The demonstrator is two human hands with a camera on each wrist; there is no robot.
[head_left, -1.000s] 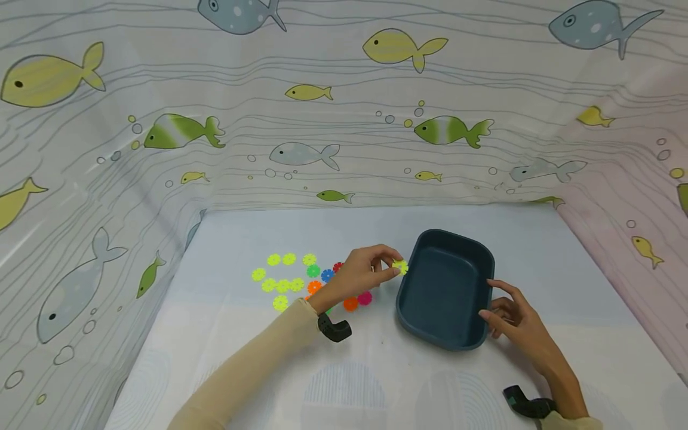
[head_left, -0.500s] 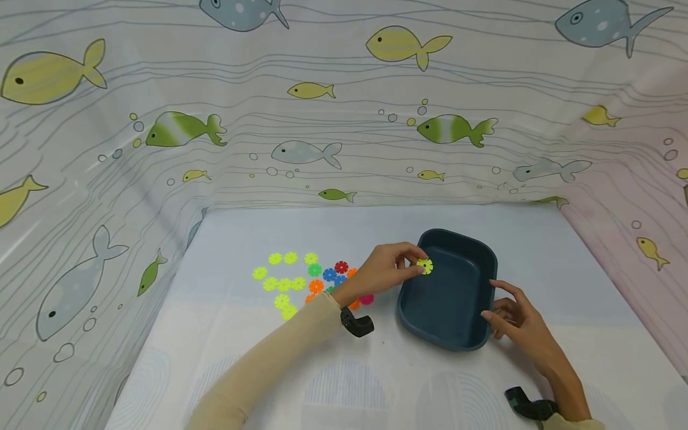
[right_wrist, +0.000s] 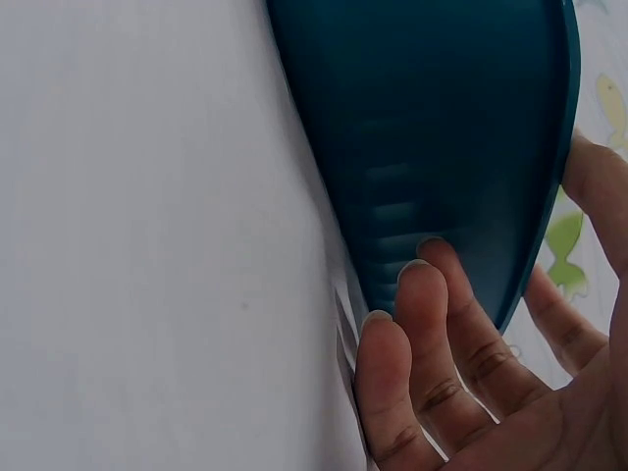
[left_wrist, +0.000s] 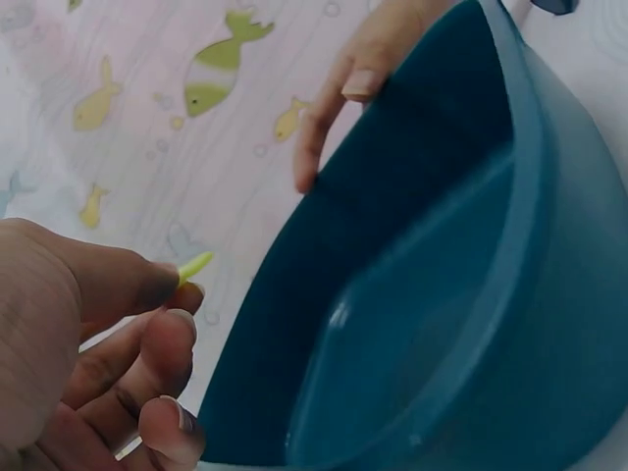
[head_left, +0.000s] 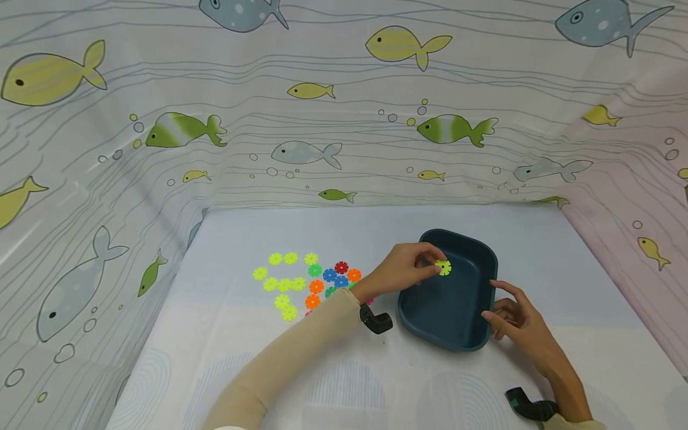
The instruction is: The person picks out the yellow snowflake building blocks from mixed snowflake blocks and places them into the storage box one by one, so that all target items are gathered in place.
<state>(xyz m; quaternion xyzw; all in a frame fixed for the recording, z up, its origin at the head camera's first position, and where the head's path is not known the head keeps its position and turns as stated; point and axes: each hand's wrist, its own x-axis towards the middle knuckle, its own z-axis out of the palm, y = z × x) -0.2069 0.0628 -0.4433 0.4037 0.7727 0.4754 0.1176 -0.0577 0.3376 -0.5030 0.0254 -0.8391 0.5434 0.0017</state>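
My left hand (head_left: pixel 405 267) pinches a yellow notched plastic disc (head_left: pixel 443 267) between thumb and fingertips, over the left part of a dark blue plastic basin (head_left: pixel 448 313). In the left wrist view the yellow disc (left_wrist: pixel 195 267) is edge-on between the thumb and a finger, and the bare floor of the basin (left_wrist: pixel 412 304) shows beyond. My right hand (head_left: pixel 518 319) holds the basin's right side. Its thumb and index finger lie at the rim; in the right wrist view the other fingers (right_wrist: pixel 422 304) rest against the outer wall.
Left of the basin, several yellow discs (head_left: pixel 284 285) lie spread on the white-covered table (head_left: pixel 344 382). Orange (head_left: pixel 316 286), blue (head_left: pixel 341 280), red (head_left: pixel 341 267) and green discs (head_left: pixel 315 270) lie nearer the basin, partly behind the left sleeve (head_left: pixel 301 352). A fish-print curtain (head_left: pixel 242 179) surrounds the table.
My left hand has moved right with the yellow disc, from beside the basin's left rim to over its inside. The right hand has stayed at the basin's right side.
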